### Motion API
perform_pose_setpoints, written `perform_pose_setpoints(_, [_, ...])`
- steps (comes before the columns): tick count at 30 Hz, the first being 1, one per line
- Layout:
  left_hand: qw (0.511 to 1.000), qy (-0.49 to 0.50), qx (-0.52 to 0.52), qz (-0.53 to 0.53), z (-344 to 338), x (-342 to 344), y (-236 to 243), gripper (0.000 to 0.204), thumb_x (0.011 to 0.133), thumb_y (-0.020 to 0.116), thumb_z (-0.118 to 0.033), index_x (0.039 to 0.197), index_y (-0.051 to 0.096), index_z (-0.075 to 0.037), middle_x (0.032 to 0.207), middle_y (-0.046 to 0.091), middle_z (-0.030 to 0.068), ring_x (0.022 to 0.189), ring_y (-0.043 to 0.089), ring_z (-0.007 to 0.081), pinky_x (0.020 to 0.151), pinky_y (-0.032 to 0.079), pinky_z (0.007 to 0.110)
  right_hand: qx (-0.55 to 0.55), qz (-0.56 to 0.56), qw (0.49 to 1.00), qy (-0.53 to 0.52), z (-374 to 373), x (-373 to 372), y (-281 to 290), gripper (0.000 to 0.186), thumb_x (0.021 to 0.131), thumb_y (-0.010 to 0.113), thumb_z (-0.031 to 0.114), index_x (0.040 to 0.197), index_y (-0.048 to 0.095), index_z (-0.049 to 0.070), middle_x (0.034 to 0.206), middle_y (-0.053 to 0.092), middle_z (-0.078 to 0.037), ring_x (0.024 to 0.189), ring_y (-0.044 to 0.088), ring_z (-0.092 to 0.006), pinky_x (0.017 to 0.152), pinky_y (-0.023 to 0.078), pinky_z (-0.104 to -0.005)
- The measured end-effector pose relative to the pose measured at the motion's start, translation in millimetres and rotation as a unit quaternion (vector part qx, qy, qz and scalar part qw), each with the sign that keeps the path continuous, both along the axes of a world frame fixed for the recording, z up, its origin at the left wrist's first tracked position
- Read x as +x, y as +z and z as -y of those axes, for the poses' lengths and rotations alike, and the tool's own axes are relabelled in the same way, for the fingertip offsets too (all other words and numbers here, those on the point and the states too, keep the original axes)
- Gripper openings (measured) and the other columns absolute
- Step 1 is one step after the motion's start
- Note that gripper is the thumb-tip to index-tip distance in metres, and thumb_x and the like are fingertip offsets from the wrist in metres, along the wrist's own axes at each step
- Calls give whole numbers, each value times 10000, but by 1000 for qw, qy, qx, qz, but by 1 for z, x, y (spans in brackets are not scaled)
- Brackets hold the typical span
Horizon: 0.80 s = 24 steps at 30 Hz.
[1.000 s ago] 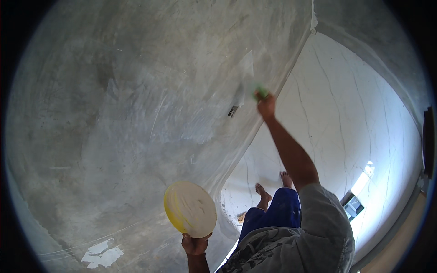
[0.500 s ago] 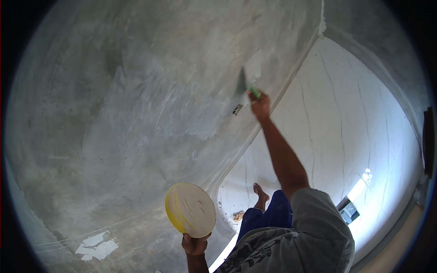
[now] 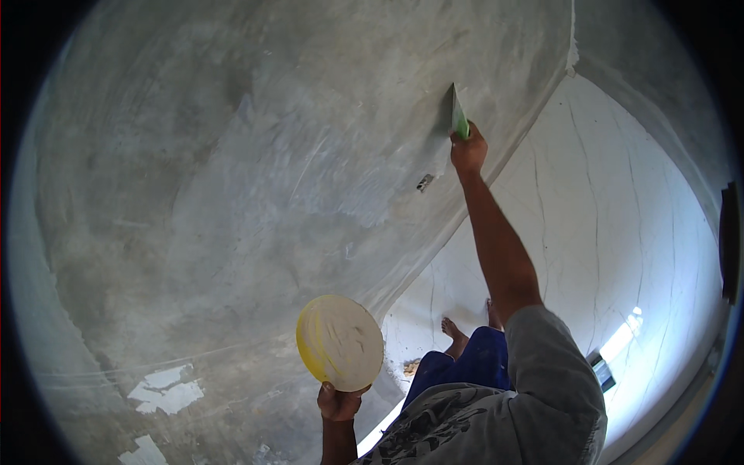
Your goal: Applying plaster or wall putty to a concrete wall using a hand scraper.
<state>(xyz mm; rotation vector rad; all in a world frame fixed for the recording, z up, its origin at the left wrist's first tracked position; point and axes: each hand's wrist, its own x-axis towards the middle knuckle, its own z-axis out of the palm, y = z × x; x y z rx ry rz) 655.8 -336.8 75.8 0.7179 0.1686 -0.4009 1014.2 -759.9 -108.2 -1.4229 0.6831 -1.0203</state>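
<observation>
My right hand (image 3: 469, 150) is closed around the green handle of a putty knife (image 3: 459, 111), arm stretched up and forward. The knife's thin blade lies at the grey wall (image 3: 256, 178), seen nearly edge-on; a dark shadow falls beside it. Down at the lower middle, my left hand (image 3: 339, 403) grips the bottom edge of a round yellow tub (image 3: 311, 341). Its round face, tilted toward me, is coated with a whitish, streaked, putty-like material. The fingers behind the tub are hidden.
A small recessed wall box (image 3: 425, 183) sits below the knife. White patches (image 3: 167, 390) mark the wall's lower left. On the right spreads a white, grey-veined floor (image 3: 573, 201), where my bare feet (image 3: 454, 332) stand. A dark object (image 3: 728, 244) stands at the far right edge.
My right hand has moved the putty knife up and right along the wall, over where a pale patch showed. The tub and left hand appear slightly higher and farther right; the whole view has shifted.
</observation>
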Motion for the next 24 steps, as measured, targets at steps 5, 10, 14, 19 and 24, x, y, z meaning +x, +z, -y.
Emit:
perform_pose_setpoints(5, [1000, 25, 16, 5, 0, 0, 0, 723, 917, 694, -239, 1499, 312, -42, 1502, 398, 201, 1309, 480, 429, 969, 513, 637, -6, -49, 997, 62, -109, -42, 25, 365, 808, 691, 105, 1171, 681, 141, 895, 698, -198, 812, 684, -389, 728, 540, -456])
perform_pose_setpoints(10, [1000, 8, 15, 18, -7, 15, -14, 720, 919, 689, -234, 1501, 310, -47, 1510, 389, 197, 1338, 455, 418, 1017, 473, 647, -52, 90, 965, 240, -198, -114, 45, 336, 835, 636, 11, 1161, 675, 82, 944, 698, -206, 844, 690, -396, 711, 550, -421])
perform_pose_setpoints(14, [997, -33, 37, 58, 5, 23, -11, 747, 920, 692, -262, 1503, 286, -30, 1499, 395, 203, 1340, 466, 377, 1051, 476, 547, -21, 54, 919, 391, -204, -185, 50, 204, 844, 691, 53, 1047, 674, 59, 847, 681, -140, 742, 667, -265, 683, 527, -363])
perform_pose_setpoints(19, [993, -78, 18, 92, 9, 26, -28, 729, 933, 669, -224, 1496, 259, -5, 1485, 394, 226, 1346, 452, 408, 1048, 474, 582, 77, 18, 890, 448, -107, -256, 58, 131, 828, 745, 44, 923, 657, 22, 778, 666, -34, 709, 606, -111, 653, 496, -297])
perform_pose_setpoints(24, [990, -97, 25, 96, 5, 21, -42, 701, 946, 650, -242, 1497, 277, -21, 1490, 388, 225, 1356, 444, 402, 1070, 455, 574, 32, 4, 892, 450, -64, -303, 149, 132, 872, 732, 45, 984, 669, 13, 873, 670, 5, 764, 585, -64, 696, 501, -249])
